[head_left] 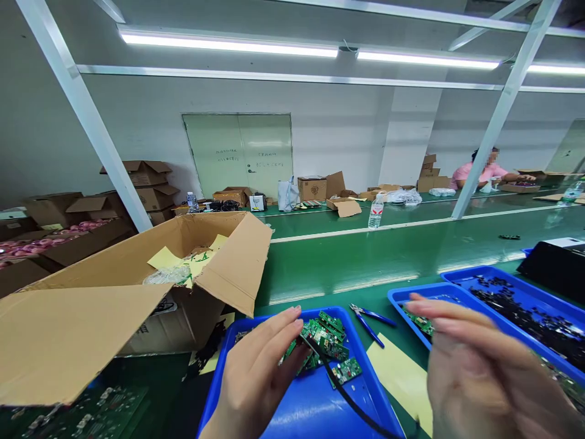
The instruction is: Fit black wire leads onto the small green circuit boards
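My left hand (267,369) is over a blue tray (301,421), its fingers closed at the end of a thin black cable (345,393). The cable curves down to the right, toward the bottom of the view. Beneath and beside those fingertips lie several small green circuit boards (326,332), heaped in the tray's far part. One board (346,371) lies apart from the heap. To the right, my right hand (484,366) is raised, blurred by motion, its fingers stretched out and seemingly holding nothing. It partly hides a second blue tray (439,289) with green boards.
Blue-handled cutters (372,320) and yellow paper (402,378) lie between the trays. An open carton (205,244) stands at left. Another blue tray (512,277) holds black parts. A bottle (376,211) stands farther back. A person in pink (464,174) sits at the far right.
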{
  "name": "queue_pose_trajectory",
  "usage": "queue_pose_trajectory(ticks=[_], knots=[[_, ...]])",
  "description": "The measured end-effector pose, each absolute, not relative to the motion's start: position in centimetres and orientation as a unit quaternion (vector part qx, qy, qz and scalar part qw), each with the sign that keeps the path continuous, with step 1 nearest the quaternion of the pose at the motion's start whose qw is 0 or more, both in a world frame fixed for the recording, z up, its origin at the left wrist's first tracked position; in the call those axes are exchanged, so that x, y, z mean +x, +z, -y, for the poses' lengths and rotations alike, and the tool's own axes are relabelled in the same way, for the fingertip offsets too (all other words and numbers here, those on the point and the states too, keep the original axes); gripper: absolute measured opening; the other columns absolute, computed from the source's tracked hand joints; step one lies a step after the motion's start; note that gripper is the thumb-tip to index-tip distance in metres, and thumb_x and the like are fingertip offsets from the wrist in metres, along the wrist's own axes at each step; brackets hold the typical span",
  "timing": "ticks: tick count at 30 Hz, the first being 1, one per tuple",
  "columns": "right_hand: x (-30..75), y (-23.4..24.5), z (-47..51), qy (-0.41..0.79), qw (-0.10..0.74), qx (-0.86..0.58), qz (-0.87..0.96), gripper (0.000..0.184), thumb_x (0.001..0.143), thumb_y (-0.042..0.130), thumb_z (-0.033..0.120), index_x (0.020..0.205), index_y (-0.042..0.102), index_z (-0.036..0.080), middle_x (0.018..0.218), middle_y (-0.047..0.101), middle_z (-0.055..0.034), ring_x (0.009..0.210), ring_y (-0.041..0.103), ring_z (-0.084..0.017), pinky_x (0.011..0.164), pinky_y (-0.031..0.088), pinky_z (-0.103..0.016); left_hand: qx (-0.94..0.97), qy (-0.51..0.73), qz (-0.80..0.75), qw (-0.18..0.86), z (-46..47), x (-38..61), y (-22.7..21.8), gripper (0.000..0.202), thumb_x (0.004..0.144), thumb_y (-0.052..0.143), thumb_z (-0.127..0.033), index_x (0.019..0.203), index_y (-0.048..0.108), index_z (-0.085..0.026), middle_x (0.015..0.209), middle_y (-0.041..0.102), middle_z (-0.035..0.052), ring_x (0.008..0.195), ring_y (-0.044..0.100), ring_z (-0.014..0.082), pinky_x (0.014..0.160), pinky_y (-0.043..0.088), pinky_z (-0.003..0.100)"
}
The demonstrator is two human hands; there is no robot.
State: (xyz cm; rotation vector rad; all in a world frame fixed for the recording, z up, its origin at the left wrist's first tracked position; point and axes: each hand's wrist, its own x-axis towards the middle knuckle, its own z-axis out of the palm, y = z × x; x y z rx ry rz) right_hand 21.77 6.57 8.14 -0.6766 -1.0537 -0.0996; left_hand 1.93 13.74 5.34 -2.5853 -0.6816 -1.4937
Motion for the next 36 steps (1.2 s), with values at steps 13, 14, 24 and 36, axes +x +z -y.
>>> queue_pose_trajectory(ticks=[13,14,24,36], knots=[[18.8,7.0,-7.9,0.398,0.581,-0.396,0.589,0.019,0.086,0.061,0.033,0.09,0.071,0.017,0.064,0.065,-0.0007,0.057,0.062,-0.012,0.057,0.054,-0.024,-0.791,-0.563,0.183,0.156,-13.9,1.6,4.9,0.05,0.082,0.065,-0.009,0.129,0.055,-0.023,0.107,0.069,0.0076,0.093,0.068,0.0204,0.078,0.059,0.029],[18.7,7.0,-7.9,0.431,0.584,-0.391,0.566,0.021,0.084,0.064,0.035,0.091,0.071,0.017,0.063,0.063,0.0002,0.056,0.061,-0.011,0.056,0.053,-0.023,-0.79,-0.563,0.184,0.157,-13.9,1.6,4.9,0.051,0.081,0.066,-0.009,0.129,0.055,-0.022,0.106,0.069,0.0081,0.092,0.069,0.0203,0.076,0.059,0.028],[19.0,6.5,-8.8,0.563,0.576,-0.32,0.499,0.025,0.078,0.071,0.04,0.084,0.07,0.016,0.058,0.059,0.003,0.048,0.054,-0.007,0.048,0.049,-0.017,-0.78,-0.579,0.193,0.139,-13.5,2.2,5.1,0.049,0.078,0.069,-0.005,0.124,0.059,-0.019,0.102,0.07,0.0073,0.086,0.069,0.0174,0.073,0.058,0.025],[18.9,7.0,-8.7,0.433,0.596,-0.366,0.568,0.009,0.081,0.066,0.024,0.076,0.065,0.018,0.067,0.065,0.0018,0.061,0.059,-0.009,0.058,0.047,-0.017,-0.829,-0.528,0.183,-0.032,-12.7,3.2,6.0,0.036,0.09,0.057,-0.019,0.126,0.053,-0.019,0.101,0.068,0.0067,0.093,0.066,0.0149,0.084,0.056,0.022]])
